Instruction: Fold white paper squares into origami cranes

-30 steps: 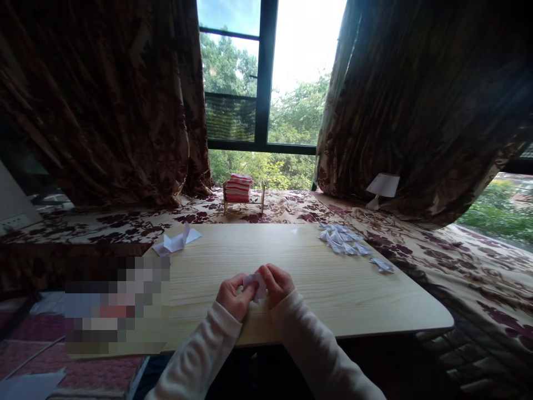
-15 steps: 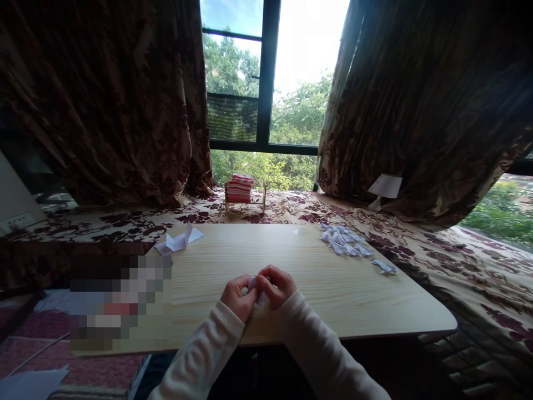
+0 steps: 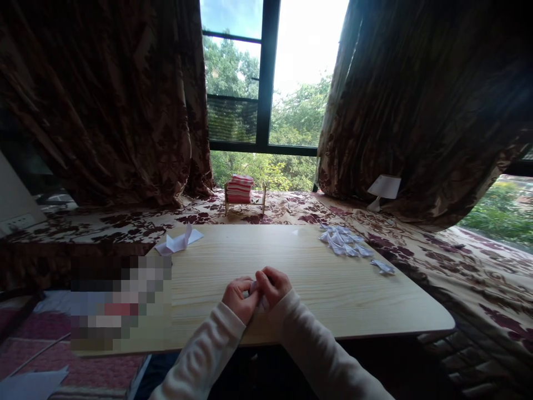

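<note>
Close together over the near part of the wooden table (image 3: pixel 216 250), my two hands grip a small piece of white paper (image 3: pixel 253 286). My left hand (image 3: pixel 239 297) pinches it from the left, fingers curled. Around its right side my right hand (image 3: pixel 275 286) is closed, thumb and fingers pressed together. Most of the paper is hidden by the fingers, so its folds cannot be made out. A pile of folded white paper pieces (image 3: pixel 343 241) lies at the table's far right, with another folded piece (image 3: pixel 382 267) nearer the right edge.
At the far left corner lie partly folded paper sheets (image 3: pixel 179 241). A blurred patch (image 3: pixel 120 303) covers the table's left end. Behind the table, a small rack with striped folded cloths (image 3: pixel 240 189) and a white lamp (image 3: pixel 383 188) stand on the floral-covered sill (image 3: pixel 291 208).
My right hand has shifted very slightly to the left, its fingers still bent over the paper. My left hand is almost where it was.
</note>
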The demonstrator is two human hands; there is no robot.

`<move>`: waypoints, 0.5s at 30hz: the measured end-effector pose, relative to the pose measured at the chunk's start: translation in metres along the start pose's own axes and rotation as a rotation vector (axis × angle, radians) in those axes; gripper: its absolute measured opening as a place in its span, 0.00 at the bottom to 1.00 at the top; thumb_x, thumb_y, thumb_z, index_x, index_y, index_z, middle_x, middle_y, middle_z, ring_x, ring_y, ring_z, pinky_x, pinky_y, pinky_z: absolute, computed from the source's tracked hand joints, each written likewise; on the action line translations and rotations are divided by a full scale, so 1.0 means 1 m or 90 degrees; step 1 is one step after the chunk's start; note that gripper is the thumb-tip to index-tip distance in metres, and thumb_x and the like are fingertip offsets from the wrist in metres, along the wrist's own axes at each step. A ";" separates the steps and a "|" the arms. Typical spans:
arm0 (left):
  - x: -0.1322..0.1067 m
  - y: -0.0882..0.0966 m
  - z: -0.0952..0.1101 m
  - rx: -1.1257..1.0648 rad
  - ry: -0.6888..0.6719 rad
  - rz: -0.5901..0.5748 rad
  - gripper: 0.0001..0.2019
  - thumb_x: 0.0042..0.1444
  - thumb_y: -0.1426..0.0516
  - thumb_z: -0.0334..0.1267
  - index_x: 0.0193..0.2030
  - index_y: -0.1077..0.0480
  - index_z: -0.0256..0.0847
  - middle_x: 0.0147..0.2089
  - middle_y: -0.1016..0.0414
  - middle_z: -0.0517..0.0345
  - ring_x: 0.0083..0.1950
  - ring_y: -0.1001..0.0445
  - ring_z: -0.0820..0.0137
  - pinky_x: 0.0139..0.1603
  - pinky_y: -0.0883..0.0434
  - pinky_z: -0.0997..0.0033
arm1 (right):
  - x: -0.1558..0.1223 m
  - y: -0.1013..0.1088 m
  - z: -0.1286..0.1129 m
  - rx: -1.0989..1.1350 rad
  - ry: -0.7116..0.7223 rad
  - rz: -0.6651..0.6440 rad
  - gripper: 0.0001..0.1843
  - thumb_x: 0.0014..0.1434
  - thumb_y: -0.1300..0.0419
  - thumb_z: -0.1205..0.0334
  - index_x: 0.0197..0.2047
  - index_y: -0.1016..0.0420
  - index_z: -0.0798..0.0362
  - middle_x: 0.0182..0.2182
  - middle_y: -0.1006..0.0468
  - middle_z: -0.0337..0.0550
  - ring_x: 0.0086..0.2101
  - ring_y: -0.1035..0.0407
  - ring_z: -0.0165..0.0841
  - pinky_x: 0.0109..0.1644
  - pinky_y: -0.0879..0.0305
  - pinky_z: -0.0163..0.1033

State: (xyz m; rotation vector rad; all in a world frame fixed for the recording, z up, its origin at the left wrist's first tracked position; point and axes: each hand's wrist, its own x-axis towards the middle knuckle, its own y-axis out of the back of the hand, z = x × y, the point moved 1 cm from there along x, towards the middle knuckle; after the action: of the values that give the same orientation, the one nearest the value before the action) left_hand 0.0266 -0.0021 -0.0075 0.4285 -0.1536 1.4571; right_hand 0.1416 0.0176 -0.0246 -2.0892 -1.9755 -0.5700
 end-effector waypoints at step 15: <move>0.005 0.009 -0.008 -0.117 0.087 0.107 0.15 0.46 0.43 0.44 0.33 0.24 0.33 0.27 0.23 0.53 0.32 0.28 0.66 0.31 0.31 0.72 | 0.002 0.003 0.002 0.025 0.015 0.014 0.14 0.50 0.44 0.54 0.22 0.33 0.55 0.16 0.37 0.34 0.19 0.45 0.25 0.21 0.47 0.31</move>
State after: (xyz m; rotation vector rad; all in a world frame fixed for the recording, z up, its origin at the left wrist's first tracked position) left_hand 0.0175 0.0060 -0.0119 0.1694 -0.2161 1.6169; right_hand 0.1453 0.0199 -0.0249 -2.0692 -1.9329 -0.5445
